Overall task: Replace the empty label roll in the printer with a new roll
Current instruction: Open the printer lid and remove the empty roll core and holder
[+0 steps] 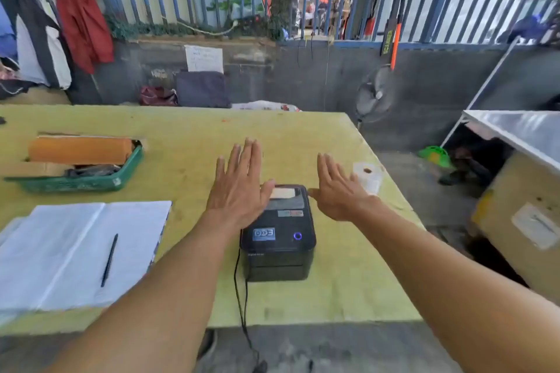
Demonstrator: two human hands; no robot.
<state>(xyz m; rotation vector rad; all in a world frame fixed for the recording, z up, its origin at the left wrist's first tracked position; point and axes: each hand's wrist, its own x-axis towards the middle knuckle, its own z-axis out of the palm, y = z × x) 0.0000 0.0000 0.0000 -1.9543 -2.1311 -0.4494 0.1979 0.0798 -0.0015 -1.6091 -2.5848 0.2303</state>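
A black label printer (pixel 280 239) sits lid-closed on the yellow-green table (pixel 333 288), with a lit blue ring button and a small screen on top. My left hand (pixel 239 188) hovers flat over the printer's left rear corner, fingers spread, holding nothing. My right hand (pixel 339 191) hovers open just right of the printer's back. A white label roll (pixel 367 177) stands on the table behind my right hand, partly hidden by it.
A green tray (pixel 78 182) with an orange roll and cardboard lies at the left. An open notebook (pixel 72 254) with a black pen (pixel 109 260) lies front left. The printer's black cable (pixel 241 306) runs off the table's front edge. The table's right edge drops to the floor.
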